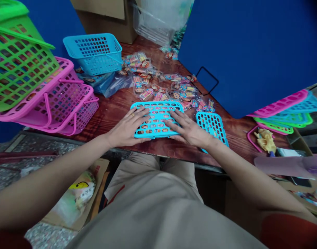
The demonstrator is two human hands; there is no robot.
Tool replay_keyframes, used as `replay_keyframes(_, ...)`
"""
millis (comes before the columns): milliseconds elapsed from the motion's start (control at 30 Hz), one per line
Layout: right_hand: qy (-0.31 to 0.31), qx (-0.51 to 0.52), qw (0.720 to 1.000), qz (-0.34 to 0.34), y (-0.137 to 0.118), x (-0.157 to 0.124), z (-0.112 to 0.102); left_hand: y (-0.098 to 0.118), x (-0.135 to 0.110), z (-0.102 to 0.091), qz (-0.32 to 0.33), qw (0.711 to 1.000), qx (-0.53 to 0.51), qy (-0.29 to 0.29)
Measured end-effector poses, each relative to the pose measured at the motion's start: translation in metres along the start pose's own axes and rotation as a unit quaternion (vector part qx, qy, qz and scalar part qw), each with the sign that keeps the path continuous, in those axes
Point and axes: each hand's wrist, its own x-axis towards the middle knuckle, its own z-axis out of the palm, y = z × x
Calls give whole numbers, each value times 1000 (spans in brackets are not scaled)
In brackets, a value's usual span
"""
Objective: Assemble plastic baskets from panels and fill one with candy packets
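A light-blue perforated plastic lid (pixel 158 121) faces up at the table's front edge, and colourful packets show through its holes. It seems to sit on a basket, whose sides are mostly hidden. My left hand (pixel 129 124) lies across the lid's left side, fingers spread. On the right side rests my right hand (pixel 188 128), its fingers likewise spread flat, thumb near the front rim. Another light-blue perforated lid (pixel 211 126) lies beside my right wrist, partly under the forearm. Small clear packets with cartoon figures (pixel 158 83) are scattered just behind the basket.
Green (pixel 20 58) and pink baskets (pixel 62 100) are stacked at the left. A blue basket (pixel 101 52) stands at the back left. Blue panels (pixel 246 52) border the wooden table (pixel 111 117). Coloured lids (pixel 283 107) pile up at right. A clear bin (pixel 158 24) stands behind.
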Motion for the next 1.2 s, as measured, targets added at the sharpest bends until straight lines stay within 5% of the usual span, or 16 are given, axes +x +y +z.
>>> replay_keyframes(767, 26, -76, 996, 39, 5, 6, 15, -29, 8, 2, -31, 999, -35, 13)
replay_keyframes(900, 38, -10, 998, 53, 17, 19, -2, -39, 18, -2, -33, 996, -62, 62)
replay_keyframes(1200, 39, 144, 988, -30, 47, 19, -25, -47, 27, -6, -51, 991, -105, 74)
